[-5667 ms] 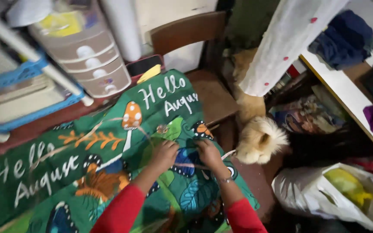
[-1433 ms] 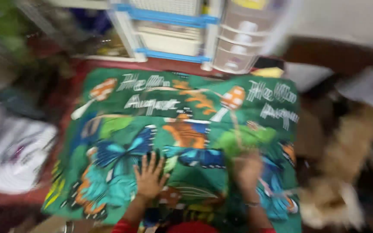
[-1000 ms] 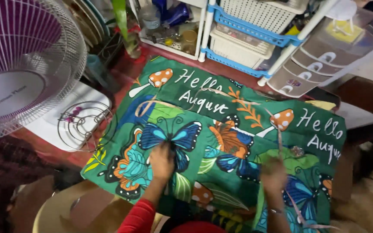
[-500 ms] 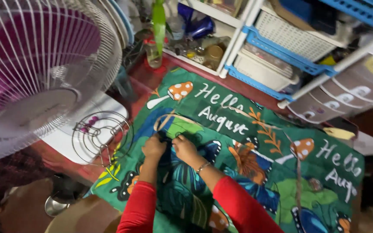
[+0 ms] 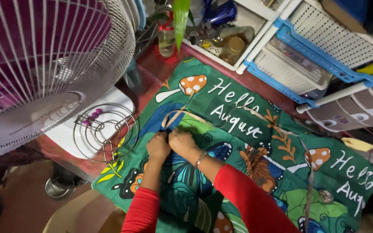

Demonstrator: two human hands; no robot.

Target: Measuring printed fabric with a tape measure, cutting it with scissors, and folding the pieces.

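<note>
Pressing knuckle to knuckle, the left hand (image 5: 158,146) and right hand (image 5: 181,140) each pinch the printed green cloth (image 5: 255,142) in a closed grip.

Soft, even indoor light keeps the colours vivid and the shadows faint. The fan grille (image 5: 44,64), close to the lens, looks soft and bowed; the lower corners fall dim.

Both forearms, in red sleeves, reach forward and converge. The left hand (image 5: 158,146) and right hand (image 5: 182,140) sit knuckle to knuckle, touching, fingers curled downward in a pinch. A thin bracelet circles the right wrist.
</note>
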